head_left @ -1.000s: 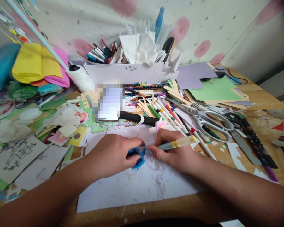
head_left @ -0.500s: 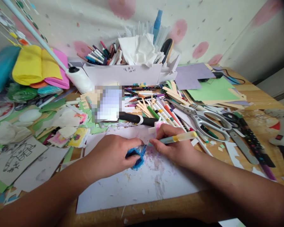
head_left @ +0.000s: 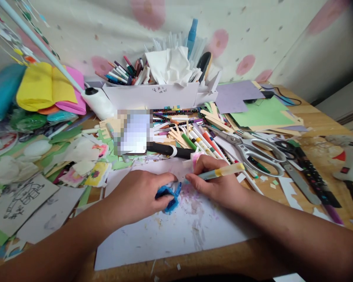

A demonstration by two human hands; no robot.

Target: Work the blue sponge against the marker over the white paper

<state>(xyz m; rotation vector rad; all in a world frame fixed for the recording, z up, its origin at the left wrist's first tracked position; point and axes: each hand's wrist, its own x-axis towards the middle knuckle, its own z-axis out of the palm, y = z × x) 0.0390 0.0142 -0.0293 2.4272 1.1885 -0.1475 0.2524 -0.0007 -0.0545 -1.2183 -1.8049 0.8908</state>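
Blue craft piece (head_left: pixel 173 207), pinched in left hand (head_left: pixel 138 194), at upper middle of white sheet (head_left: pixel 153 243), left of right hand (head_left: pixel 217 180) gripping pen (head_left: pixel 228 170); long axis unclear

The left hand (head_left: pixel 141 192) covers part of the blue piece (head_left: pixel 174 204). The tip of the pen (head_left: pixel 225 170) in the right hand (head_left: pixel 214 186) is too small to make out. The phone (head_left: pixel 135 131) is pixelated. Writing on the white box (head_left: pixel 176 98) is too small to read. Picture edges cut off the pole (head_left: pixel 38 44), blue roll (head_left: pixel 6 90) and both forearms.
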